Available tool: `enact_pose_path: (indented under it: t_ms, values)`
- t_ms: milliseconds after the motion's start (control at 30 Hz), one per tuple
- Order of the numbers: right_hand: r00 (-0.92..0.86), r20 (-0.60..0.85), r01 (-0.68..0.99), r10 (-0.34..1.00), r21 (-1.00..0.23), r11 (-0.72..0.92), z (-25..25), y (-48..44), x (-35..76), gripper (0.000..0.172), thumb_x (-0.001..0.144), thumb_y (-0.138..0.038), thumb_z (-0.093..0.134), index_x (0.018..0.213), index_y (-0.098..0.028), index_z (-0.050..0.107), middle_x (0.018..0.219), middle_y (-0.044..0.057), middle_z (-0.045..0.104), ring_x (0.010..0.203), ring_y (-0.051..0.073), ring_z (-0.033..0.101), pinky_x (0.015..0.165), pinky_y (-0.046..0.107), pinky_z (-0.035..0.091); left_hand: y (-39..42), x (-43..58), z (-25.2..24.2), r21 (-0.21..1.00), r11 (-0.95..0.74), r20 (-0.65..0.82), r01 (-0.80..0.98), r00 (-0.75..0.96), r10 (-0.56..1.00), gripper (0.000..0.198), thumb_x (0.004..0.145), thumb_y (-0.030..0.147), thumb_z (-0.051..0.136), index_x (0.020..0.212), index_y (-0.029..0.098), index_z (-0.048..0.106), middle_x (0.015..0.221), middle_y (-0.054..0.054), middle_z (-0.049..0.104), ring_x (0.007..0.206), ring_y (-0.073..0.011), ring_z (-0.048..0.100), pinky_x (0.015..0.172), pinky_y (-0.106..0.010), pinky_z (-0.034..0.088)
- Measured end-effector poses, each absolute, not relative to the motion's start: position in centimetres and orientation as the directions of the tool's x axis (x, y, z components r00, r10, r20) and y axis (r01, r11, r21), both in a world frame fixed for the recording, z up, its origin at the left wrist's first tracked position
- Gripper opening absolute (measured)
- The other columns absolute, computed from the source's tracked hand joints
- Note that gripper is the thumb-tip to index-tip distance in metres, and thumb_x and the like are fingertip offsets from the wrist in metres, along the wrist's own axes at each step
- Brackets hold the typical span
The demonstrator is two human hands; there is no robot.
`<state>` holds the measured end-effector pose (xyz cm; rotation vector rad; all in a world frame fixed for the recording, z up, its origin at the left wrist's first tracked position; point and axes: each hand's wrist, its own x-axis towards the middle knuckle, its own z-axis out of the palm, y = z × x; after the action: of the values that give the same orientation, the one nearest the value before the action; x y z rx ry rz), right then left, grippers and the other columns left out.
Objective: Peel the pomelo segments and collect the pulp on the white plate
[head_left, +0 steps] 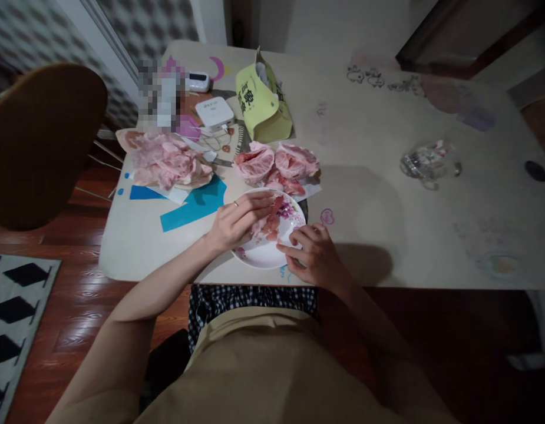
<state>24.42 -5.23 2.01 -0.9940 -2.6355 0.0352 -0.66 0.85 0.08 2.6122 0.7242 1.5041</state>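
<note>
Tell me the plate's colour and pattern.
The plate is white with pink-purple flowers, seen in the head view.

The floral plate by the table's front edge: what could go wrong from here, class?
The plate sits near the front edge of the table, so a nudge from the right hand might tip it off. The peel pile reaches the table's left edge; bits could drop to the floor. Juice from the pink fruit pieces behind the plate might wet the white paper beside them.
</note>
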Motion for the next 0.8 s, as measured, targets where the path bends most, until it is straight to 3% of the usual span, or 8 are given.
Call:
enact_pose_path:
  t_ms: [233,467,633,800]
  values:
    - [-0.718,0.288,0.628,0.633,-0.124,0.769,1.8,-4.8,24.4,0.022,0.089,-0.018,0.063,0.104,-0.025,0.078,0.088,0.004,0.066,0.091,0.022,0.052,0.088,0.04,0.035,0.8,-0.6,0.0,0.266,-0.892,0.807,0.365,0.422,0.413,0.029,0.103,0.029,0.06,0.13,0.02,0.061,0.125,-0.012,0.075,0.129,-0.0254,0.069,0.093,-0.038,0.066]
    - [-0.626,0.375,0.634,0.684,-0.265,0.726,2.4,-4.7,25.4,0.025,0.094,-0.021,0.06,0.108,-0.029,0.079,0.087,0.002,0.065,0.089,0.021,0.053,0.092,0.041,0.036,0.7,-0.6,0.0,0.283,-0.881,0.792,0.38,0.425,0.438,0.028,0.105,0.028,0.055,0.132,0.022,0.061,0.123,-0.01,0.075,0.13,-0.0242,0.069,0.095,-0.038,0.066]
    - [-0.629,0.32,0.638,0.708,-0.309,0.706,2.1,-4.6,25.1,0.018,0.09,-0.018,0.065,0.093,-0.026,0.081,0.087,0.003,0.066,0.091,0.021,0.054,0.092,0.041,0.036,0.7,-0.7,0.0,0.27,-0.892,0.8,0.363,0.432,0.417,0.029,0.105,0.023,0.053,0.132,0.019,0.061,0.124,-0.013,0.075,0.13,-0.0252,0.068,0.094,-0.037,0.065]
    - [-0.597,0.341,0.619,0.726,-0.379,0.688,1.9,-4.3,24.8,0.02,0.093,-0.018,0.063,0.098,-0.027,0.08,0.086,0.001,0.066,0.09,0.021,0.056,0.09,0.041,0.036,0.7,-0.7,0.1,0.283,-0.885,0.801,0.37,0.416,0.431,0.03,0.104,0.024,0.056,0.133,0.021,0.061,0.123,-0.013,0.075,0.129,-0.0252,0.069,0.094,-0.037,0.065]
